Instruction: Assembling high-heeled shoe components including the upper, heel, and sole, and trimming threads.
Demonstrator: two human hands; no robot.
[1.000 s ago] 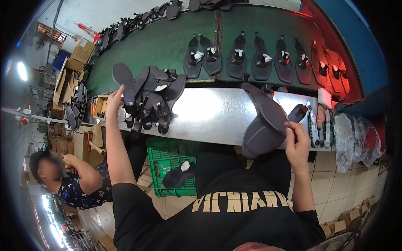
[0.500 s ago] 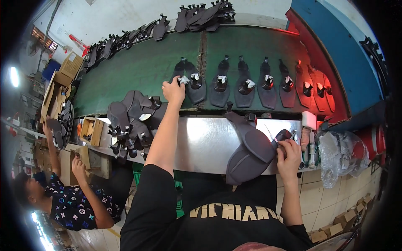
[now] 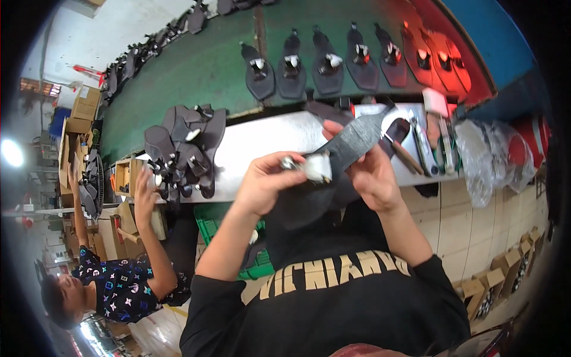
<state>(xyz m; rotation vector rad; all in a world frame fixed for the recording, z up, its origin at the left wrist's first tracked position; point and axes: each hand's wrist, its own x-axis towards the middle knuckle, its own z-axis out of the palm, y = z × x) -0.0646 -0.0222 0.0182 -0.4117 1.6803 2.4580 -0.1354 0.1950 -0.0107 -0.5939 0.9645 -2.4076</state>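
Observation:
A dark flat sandal (image 3: 358,138) with a white wrapped strap piece (image 3: 318,168) is held in front of my chest. My left hand (image 3: 257,183) pinches the strap end, thumb over fingers. My right hand (image 3: 373,182) grips the sole from below and behind, with fingertips showing beyond its far edge. Under the sandal hangs another dark, blurred sole shape (image 3: 300,205); what supports it is hidden. Beyond my hands, a dark strapped piece (image 3: 324,113) lies on the metal bench (image 3: 256,140).
Sandals (image 3: 291,62) line the green belt (image 3: 178,71), the rightmost under red light. A pile of dark sandals (image 3: 187,149) sits left on the bench. Tools (image 3: 422,143) and a plastic bag (image 3: 483,157) are at right. A green crate (image 3: 211,229) stands below; a co-worker (image 3: 128,285) is at left.
My left hand has come back from the belt with a sandal, leaving one fewer in the row. My right hand has moved left from the bench edge and taken hold. The view has shifted.

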